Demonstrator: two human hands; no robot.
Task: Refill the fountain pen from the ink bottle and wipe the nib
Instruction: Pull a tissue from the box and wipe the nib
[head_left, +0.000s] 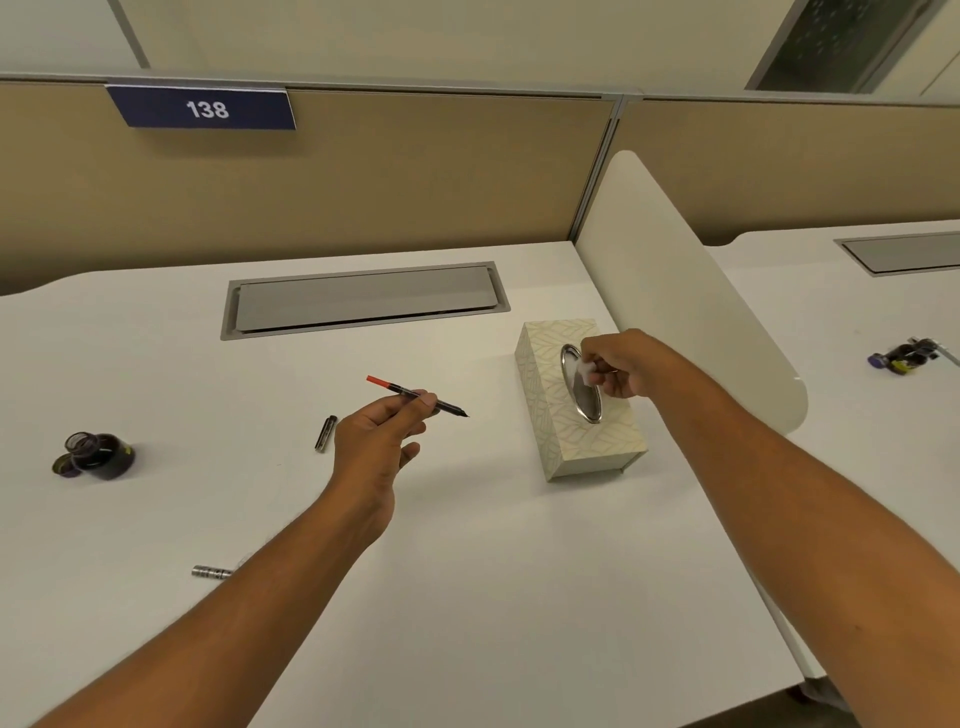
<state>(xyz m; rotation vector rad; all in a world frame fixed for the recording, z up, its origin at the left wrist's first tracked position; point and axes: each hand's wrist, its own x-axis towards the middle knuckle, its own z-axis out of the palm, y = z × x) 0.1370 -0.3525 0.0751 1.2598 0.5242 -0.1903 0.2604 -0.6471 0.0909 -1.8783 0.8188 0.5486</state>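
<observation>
My left hand (382, 441) holds the fountain pen (415, 395) above the desk's middle, nib pointing right and its red converter end pointing up-left. My right hand (621, 364) is over the tissue box (571, 431) and pinches a white tissue (587, 371) at the box's oval slot. The open ink bottle (101, 454) stands at the far left, its cap (65, 464) lying beside it. A dark pen part (325, 433) lies just left of my left hand. A silver pen part (210, 572) lies near my left forearm, partly hidden by it.
A grey cable hatch (363, 301) is set in the white desk (467, 571) at the back. A tan partition with a "138" sign (202, 108) rises behind. A white divider panel (685, 291) stands right of the tissue box; another ink bottle (901, 356) sits on the neighbouring desk.
</observation>
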